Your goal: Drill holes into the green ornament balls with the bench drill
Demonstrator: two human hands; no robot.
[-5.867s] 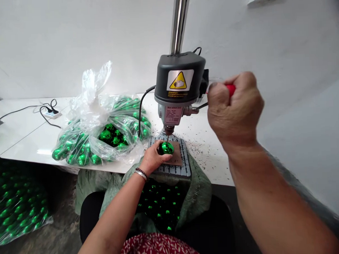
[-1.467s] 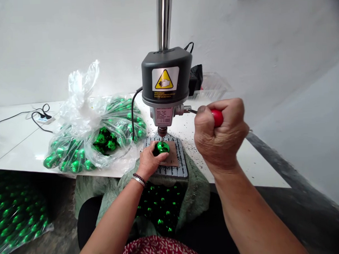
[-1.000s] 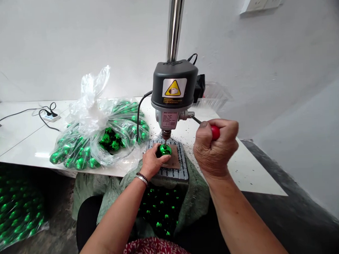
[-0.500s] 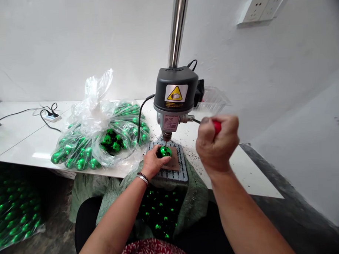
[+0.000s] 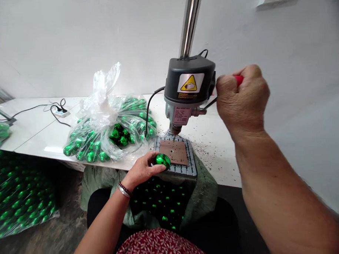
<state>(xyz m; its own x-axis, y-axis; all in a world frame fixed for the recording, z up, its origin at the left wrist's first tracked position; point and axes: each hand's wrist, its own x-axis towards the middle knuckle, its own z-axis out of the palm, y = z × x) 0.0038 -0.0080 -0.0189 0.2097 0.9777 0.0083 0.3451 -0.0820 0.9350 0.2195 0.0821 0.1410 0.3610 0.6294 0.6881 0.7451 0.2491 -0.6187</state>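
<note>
Between the thumb and fingers of my left hand (image 5: 144,168) is a shiny green ball (image 5: 162,161), held at the front left edge of the drill press base (image 5: 191,164). My right hand (image 5: 243,100) is wrapped round the red-knobbed lever (image 5: 239,80) of the drill press (image 5: 188,83), raised at its right side. Under the chuck (image 5: 175,129) a thin bit points down at a brown board (image 5: 179,152) with a small hole in it. The bit and the ball are apart.
A clear plastic bag (image 5: 105,120) of green balls lies on the white table (image 5: 33,135). Below the base, a green sack (image 5: 203,183) holds more balls. Another full bag (image 5: 21,195) stands at the lower left. Dark shavings and a power strip (image 5: 62,113) are on the table.
The green ball has come off the brown board, towards me, in my left hand. My right hand has swung the lever upward, and the bit now stands clear of the ball.
</note>
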